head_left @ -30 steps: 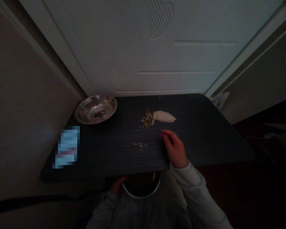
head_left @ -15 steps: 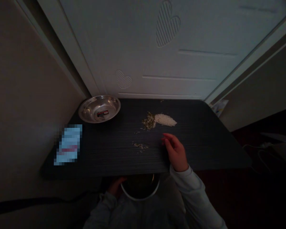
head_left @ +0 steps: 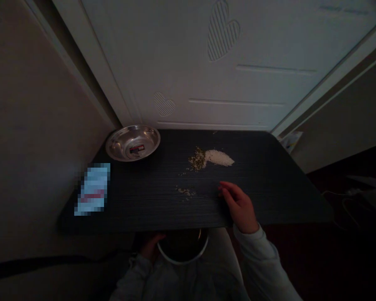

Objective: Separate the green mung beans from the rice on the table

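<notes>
My right hand (head_left: 239, 207) is over the near right part of the dark table (head_left: 278, 184), its fingers curled in toward the thumb; whatever they may hold is hidden. Beyond it lies a pile of white rice grains (head_left: 219, 157), touching a heap of small greenish grains (head_left: 197, 159) mixed with white ones. To the hand's left are a few scattered pale grains (head_left: 185, 192). Below the table's near edge, my left hand (head_left: 151, 247) grips the side of a bowl (head_left: 183, 262) with a pale rim. The bowl's inside is dark and its contents are hard to make out.
A shiny metal basin (head_left: 133, 143) with a label inside stands at the table's back left corner. In front of it lies a blurred-out light blue packet (head_left: 93, 188). A white panel with heart reliefs (head_left: 224, 31) rises behind the table, and a wall (head_left: 34, 146) borders the left.
My right hand has drawn slightly back toward me and to the right, away from the grains. The camera view has shifted a little. My left hand stays on the bowl.
</notes>
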Action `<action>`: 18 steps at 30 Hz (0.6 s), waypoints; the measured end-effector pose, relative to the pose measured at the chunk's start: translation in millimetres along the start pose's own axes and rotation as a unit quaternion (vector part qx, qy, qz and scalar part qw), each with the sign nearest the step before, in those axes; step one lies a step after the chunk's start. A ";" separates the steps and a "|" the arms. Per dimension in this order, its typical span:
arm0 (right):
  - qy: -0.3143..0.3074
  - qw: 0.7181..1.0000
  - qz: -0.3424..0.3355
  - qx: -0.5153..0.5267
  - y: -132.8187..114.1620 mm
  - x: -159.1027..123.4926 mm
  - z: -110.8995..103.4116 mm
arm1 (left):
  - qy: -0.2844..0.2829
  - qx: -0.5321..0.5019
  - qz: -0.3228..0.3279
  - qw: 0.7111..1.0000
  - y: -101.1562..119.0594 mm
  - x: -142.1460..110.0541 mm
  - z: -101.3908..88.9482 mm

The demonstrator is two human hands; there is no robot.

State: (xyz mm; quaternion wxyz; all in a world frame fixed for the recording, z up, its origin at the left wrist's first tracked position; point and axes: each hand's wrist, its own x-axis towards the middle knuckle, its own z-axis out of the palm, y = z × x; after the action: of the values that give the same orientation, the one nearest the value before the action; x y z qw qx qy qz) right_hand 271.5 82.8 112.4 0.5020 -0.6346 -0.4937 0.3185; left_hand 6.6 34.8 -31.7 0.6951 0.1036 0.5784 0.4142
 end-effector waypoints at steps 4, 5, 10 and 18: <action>0.002 1.000 0.001 -0.003 -1.5 2.5 3.5 | 0.002 0.002 0.008 1.000 -1.6 1.2 0.5; 0.005 1.000 -0.002 -0.003 -1.6 2.6 3.8 | -0.001 0.011 0.009 1.000 -1.5 1.4 1.8; 0.016 1.000 -0.008 0.020 -2.8 1.6 4.2 | -0.002 0.015 0.012 1.000 0.6 0.3 10.3; 0.008 1.000 -0.021 0.015 -2.5 0.9 4.6 | 0.012 0.012 0.016 1.000 0.4 -1.5 13.2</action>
State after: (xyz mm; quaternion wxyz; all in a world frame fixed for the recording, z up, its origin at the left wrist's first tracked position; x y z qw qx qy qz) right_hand 266.9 85.1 113.5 0.5220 -0.6189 -0.4984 0.3100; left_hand 18.2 38.5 -26.3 0.6802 0.1161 0.5899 0.4194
